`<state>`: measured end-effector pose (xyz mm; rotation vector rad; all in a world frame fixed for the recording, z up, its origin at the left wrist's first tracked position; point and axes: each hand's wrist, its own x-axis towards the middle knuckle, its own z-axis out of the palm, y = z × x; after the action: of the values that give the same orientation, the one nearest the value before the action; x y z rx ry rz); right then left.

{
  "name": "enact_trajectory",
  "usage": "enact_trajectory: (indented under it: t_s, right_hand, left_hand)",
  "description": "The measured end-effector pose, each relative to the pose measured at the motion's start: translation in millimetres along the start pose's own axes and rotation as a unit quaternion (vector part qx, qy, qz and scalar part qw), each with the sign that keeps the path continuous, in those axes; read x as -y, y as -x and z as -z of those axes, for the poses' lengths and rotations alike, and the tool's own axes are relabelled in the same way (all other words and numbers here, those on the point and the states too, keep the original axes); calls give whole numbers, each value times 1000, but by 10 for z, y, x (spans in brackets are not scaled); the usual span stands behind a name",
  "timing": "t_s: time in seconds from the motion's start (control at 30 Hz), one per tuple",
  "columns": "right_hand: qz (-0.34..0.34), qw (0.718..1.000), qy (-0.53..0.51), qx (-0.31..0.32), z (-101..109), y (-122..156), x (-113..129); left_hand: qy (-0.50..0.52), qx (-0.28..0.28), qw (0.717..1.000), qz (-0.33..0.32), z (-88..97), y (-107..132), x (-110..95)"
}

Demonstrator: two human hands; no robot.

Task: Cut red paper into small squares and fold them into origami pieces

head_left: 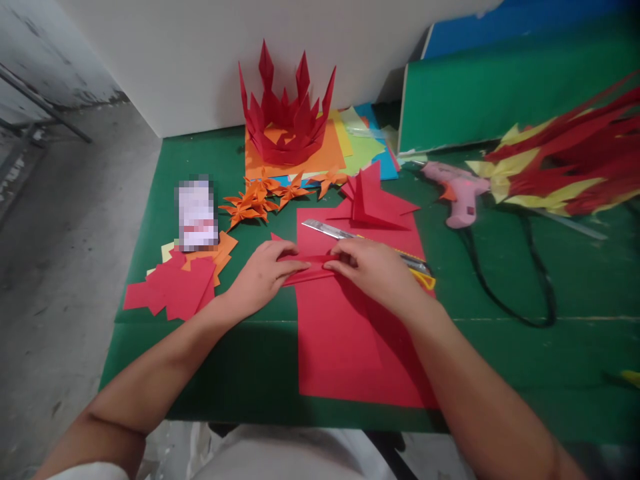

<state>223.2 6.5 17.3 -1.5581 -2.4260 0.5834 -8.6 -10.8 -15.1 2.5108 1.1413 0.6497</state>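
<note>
In the head view we find the strip (316, 268), folded and red, at the middle of the table (235, 380), between the two hands; the left hand (265, 270) pinches its left part between thumb and fingers, and the right hand (367, 263) pinches its right end in the same way; we see it reach over the left edge of the red sheets (340, 353), though we cannot tell whether it rests on them or is lifted slightly.

Under and beyond the right hand we see the cutter (327, 230), lying aslant on the sheets, its yellow end towards the right; just behind it stands a folded red piece (373, 200); farther back we have the crown (280, 155), red and spiky, upright on a paper stack (310, 168), with orange flowers (247, 207) in front.

On our left lie red scraps (183, 283), partly over orange ones, and near them a pale thing (197, 213), too blurred to name; on our right we see a pink glue gun (455, 183), its cord (550, 280) looping forward, and red-and-yellow streamers (575, 147) beside it; behind these leans a green board (450, 100).
</note>
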Motion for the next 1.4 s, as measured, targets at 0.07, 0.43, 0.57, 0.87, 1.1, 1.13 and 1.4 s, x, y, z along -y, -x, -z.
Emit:
enact_trajectory:
  t_s: [0.07, 0.43, 0.57, 0.87, 1.1, 1.13, 1.4]
  right_hand:
    - [-5, 1000, -3, 2, 1, -1, 3]
    - [-64, 995, -69, 29, 60, 19, 9]
    - [-65, 995, -75, 32, 89, 32, 0]
    - [-36, 998, -37, 35, 100, 61, -37]
    - [-25, 999, -7, 46, 123, 69, -19]
    - [-23, 999, -8, 46, 126, 70, -21]
    - [-21, 999, -17, 38, 136, 76, -32]
  left_hand:
    - [2, 3, 1000, -2, 4, 0, 3]
    - [-48, 31, 998, -10, 5, 3, -17]
    - [-50, 31, 998, -6, 0, 3, -11]
    - [-46, 24, 999, -9, -5, 4, -14]
    - [-32, 22, 999, -9, -7, 4, -16]
    - [-32, 23, 999, -8, -9, 5, -15]
    - [-30, 25, 999, -7, -12, 8, -7]
